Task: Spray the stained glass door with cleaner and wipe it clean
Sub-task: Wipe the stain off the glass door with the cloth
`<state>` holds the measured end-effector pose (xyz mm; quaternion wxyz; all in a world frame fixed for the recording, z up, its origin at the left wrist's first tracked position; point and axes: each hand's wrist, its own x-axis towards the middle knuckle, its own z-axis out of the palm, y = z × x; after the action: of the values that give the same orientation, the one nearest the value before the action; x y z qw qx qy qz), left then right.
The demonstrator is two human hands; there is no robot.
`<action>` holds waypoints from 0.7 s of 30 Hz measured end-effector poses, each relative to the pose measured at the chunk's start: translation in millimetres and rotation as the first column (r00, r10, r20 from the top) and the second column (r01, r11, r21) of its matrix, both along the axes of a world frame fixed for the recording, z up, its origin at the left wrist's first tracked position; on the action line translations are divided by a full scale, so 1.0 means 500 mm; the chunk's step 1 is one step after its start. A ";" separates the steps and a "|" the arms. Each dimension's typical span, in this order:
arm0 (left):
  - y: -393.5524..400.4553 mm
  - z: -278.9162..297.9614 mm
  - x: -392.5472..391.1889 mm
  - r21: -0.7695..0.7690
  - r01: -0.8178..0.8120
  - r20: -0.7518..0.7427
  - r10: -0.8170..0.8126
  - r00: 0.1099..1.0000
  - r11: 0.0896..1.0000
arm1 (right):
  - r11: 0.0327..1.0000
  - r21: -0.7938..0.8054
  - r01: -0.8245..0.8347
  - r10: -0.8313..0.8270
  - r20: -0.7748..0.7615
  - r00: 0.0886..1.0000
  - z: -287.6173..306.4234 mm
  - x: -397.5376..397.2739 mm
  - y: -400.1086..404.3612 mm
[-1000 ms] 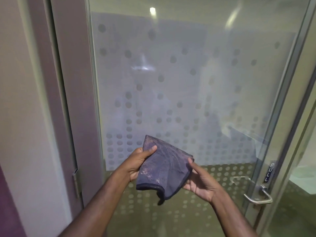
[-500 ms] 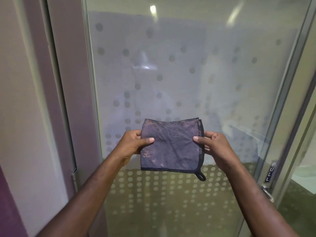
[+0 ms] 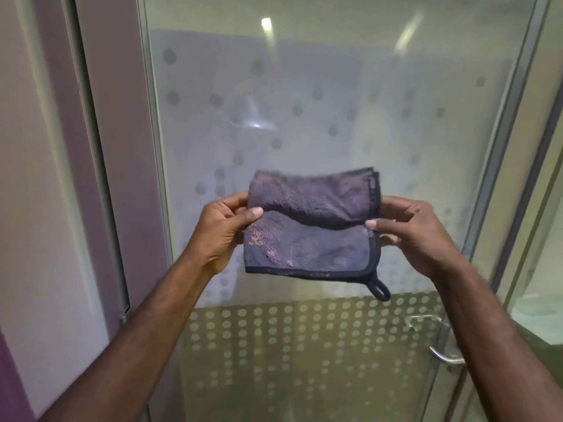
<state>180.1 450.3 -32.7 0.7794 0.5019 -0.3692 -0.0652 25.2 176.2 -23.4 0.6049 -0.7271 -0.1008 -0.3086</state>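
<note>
The cloth (image 3: 310,226) hangs in front of my chest, held up before the glass door (image 3: 304,117) and not touching it. I have its top half rolled toward me over the lower half, I judge to fold it into a pad for wiping. My left hand (image 3: 225,233) pinches the left edge, thumb on the front; my right hand (image 3: 411,236) pinches the right edge, fingers curled behind. A hanging loop (image 3: 379,289) dangles at the lower right corner. The door handle (image 3: 441,354) sits low right.
</note>
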 end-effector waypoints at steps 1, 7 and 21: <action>0.003 0.012 -0.010 -0.091 -0.005 0.096 0.013 0.995 0.996 | 1.000 0.001 -0.020 0.019 0.117 0.993 0.009 -0.007 0.002; 0.015 0.035 -0.024 -0.181 0.186 0.462 -0.083 0.883 0.966 | 0.998 -0.067 -0.016 0.039 0.355 0.934 0.029 -0.027 0.017; -0.030 0.018 -0.031 0.507 0.224 0.215 -0.374 0.902 0.832 | 0.848 -0.529 0.037 0.055 0.158 0.986 0.065 -0.036 0.072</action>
<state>164.6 435.4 -23.7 0.5471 0.6150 -0.5327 -0.1968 7.1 212.4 9.2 0.3718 -0.8367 -0.2357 -0.3258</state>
